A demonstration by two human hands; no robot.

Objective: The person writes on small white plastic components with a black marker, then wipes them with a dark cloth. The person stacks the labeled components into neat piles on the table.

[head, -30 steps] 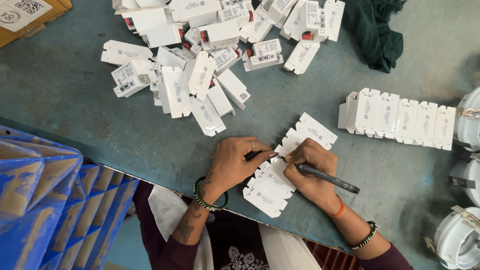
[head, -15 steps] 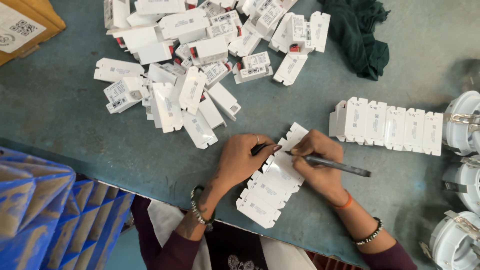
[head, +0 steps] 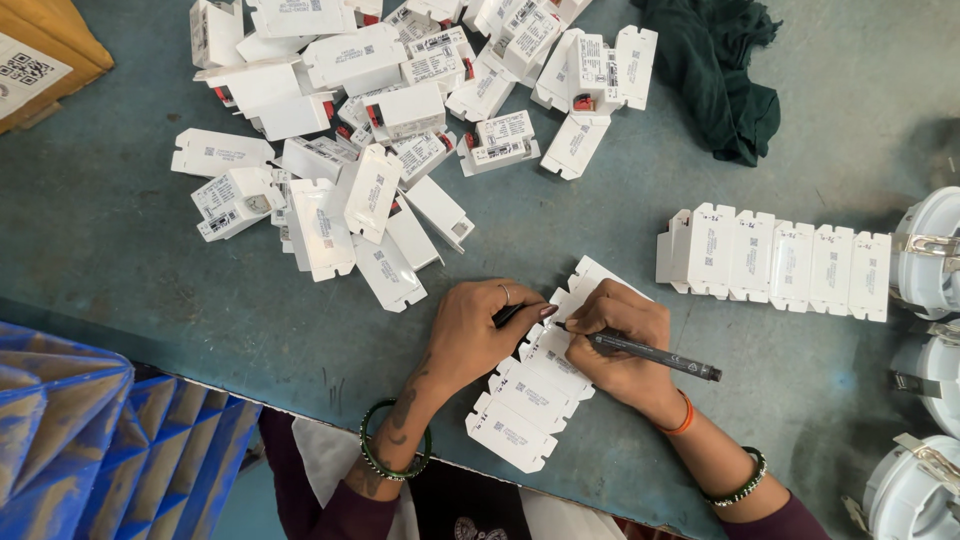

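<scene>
We see a grey-blue tabletop (head: 120,260) bearing a loose heap of white boxes (head: 390,130) near its far edge, a dark green cloth (head: 715,70), and a neat row of boxes (head: 775,262) toward its right edge.

Table surface (head: 120,250): dull blue-grey, scuffed with darker marks. Loose pile of small casings (head: 380,130), upper centre of the frame: white, with pale labels bearing black print; several show red ends. Row of casings (head: 775,262), right of centre: white, same labels. Cloth (head: 715,70), upper right: dark green. Carton (head: 40,55), upper left corner: tan-yellow with a white label. Pleated material (head: 90,440), lower left: bright blue. Pen (head: 650,355), lower centre: black. Bangles (head: 385,465) at lower centre: green. Wrist thread (head: 685,420): orange. Round fittings (head: 930,260), right edge: white.
</scene>
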